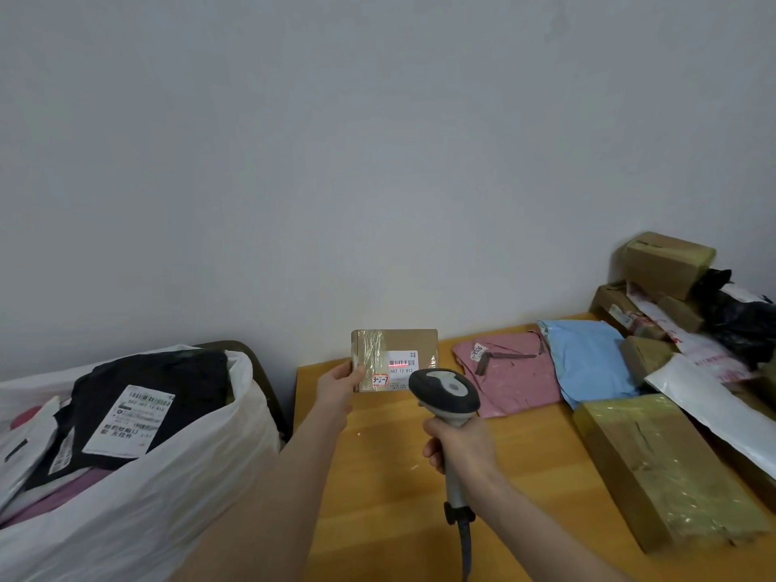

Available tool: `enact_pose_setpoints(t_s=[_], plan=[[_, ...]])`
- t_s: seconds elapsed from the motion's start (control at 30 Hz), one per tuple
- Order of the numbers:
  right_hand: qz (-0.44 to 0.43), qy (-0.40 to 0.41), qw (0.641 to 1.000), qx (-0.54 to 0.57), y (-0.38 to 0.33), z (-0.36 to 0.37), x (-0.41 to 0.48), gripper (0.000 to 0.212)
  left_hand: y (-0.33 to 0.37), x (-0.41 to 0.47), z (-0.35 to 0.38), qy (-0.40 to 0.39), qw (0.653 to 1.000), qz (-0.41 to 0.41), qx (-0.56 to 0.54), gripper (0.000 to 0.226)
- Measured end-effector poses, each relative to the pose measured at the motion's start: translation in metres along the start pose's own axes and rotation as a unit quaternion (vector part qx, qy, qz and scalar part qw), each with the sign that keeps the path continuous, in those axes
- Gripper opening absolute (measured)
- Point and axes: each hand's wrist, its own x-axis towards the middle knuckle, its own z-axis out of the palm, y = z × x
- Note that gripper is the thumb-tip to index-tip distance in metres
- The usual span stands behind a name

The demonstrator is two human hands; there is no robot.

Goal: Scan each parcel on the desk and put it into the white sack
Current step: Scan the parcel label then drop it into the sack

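Your left hand (338, 388) pinches a small brown box (394, 359) by its left edge, thumb on the front face, and holds it upright above the far left part of the surface (378, 489). The box's white label (402, 364) faces you, and a red line lies across its barcode. A red-edged sticker with handwritten figures sits at the label's lower left, and clear tape runs down the left side of the box. Your right hand (457, 449) is wrapped round the grip of the scanner (445, 390), whose head points at the label from just near of the box; its cable runs off toward you. The white sack (168, 497) stands open to the left of the surface, holding a black parcel (168, 384) with a white label on top and other parcels under it. On the surface to the right of the box lie a pink mailer (516, 380) and, beside it, a blue mailer (588, 363). Nearer, on the right, is a long taped carton (659, 468), with a white mailer (714, 409) overlapping its right side. At the far right corner brown boxes (667, 262) are piled against the wall with a black bag (739, 325) beside them.
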Motion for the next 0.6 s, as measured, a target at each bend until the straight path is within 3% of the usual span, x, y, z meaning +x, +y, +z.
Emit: enact_pose_setpoints(t_s=[0.6], plan=[[0.016,0.008,1.0,0.003,-0.0053,0.0093,-0.0003,0.014,0.0002,0.0024,-0.0085,-0.005,1.0,0.005,-0.016,0.052]])
